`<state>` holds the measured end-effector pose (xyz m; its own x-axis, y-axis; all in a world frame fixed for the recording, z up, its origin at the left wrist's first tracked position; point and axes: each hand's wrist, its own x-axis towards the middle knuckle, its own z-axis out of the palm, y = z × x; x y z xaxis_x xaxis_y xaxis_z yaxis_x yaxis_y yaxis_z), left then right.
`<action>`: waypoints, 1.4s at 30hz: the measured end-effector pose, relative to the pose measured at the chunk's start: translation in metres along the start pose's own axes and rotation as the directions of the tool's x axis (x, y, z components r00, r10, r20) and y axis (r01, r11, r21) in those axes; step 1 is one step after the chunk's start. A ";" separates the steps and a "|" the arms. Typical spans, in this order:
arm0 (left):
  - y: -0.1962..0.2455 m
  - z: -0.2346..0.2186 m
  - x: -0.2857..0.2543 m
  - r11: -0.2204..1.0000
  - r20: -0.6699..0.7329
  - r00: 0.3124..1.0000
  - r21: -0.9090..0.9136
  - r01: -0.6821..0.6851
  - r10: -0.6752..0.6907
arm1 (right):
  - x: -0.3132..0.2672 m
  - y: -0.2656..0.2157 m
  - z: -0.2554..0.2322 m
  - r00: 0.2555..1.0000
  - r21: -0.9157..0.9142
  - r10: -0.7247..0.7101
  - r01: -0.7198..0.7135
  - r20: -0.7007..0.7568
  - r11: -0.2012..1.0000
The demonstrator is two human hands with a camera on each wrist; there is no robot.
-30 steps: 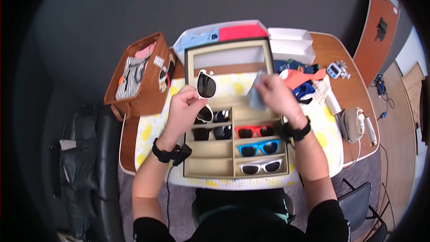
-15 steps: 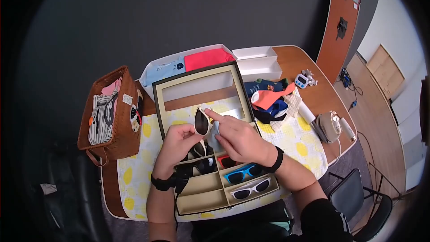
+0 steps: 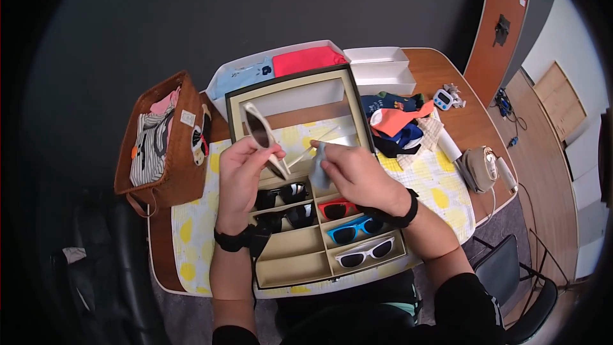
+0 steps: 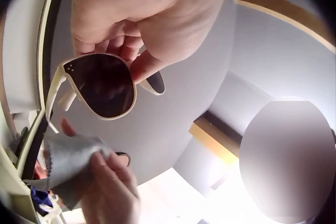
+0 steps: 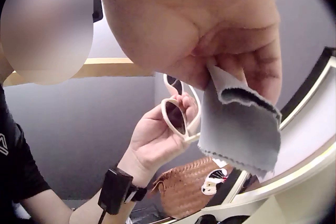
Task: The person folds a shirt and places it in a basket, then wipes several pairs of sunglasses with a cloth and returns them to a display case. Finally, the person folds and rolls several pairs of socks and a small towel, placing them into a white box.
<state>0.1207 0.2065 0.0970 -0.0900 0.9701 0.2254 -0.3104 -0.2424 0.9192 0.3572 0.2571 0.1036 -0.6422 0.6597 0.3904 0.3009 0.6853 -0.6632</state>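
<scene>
The left hand (image 3: 239, 174) is pinching a pair of white-framed sunglasses (image 4: 101, 86) near the bridge, its fingers and thumb pressing together on the frame; one dark lens is showing on either side of that grip. The temples are reaching out toward the right hand (image 3: 369, 180), whose fingers are pinching a folded grey cloth (image 5: 239, 129), its zigzag edge hanging below them.

Nearer the person than both sets of fingers, a compartmented case (image 3: 290, 241) is lying on the counter (image 3: 476, 129), its framed lid standing open beyond them. On the left fingers' side of the case, two dark pairs of sunglasses (image 3: 287, 217) are resting one behind the other. Below the right fingers, red sunglasses (image 3: 336, 209), blue sunglasses (image 3: 347, 232) and plain white sunglasses (image 3: 366, 254) are sitting in successive compartments. A brown basket (image 3: 181, 176) is standing left of the left fingers; socks (image 3: 399, 122) are lying beyond the right fingers, to their right.
</scene>
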 end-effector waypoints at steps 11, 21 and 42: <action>0.004 0.009 -0.009 0.959 0.209 0.944 0.178 0.221 -0.256 | -0.003 -0.004 -0.010 0.982 0.119 -0.146 0.132 0.117 0.984; 0.012 0.019 -0.012 0.976 0.017 0.985 0.142 0.166 -0.170 | -0.001 0.005 -0.010 0.999 -0.155 -0.030 0.026 -0.026 0.987; 0.004 0.010 -0.004 0.910 0.007 0.980 -0.372 0.186 -0.197 | 0.008 0.053 0.001 0.907 0.512 0.365 -0.217 -0.208 0.831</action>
<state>0.1289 0.2021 0.1029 -0.0204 0.9989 0.0420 -0.6507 -0.0451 0.7580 0.3675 0.2988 0.0708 -0.3263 0.9130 0.2449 0.0281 0.2683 -0.9629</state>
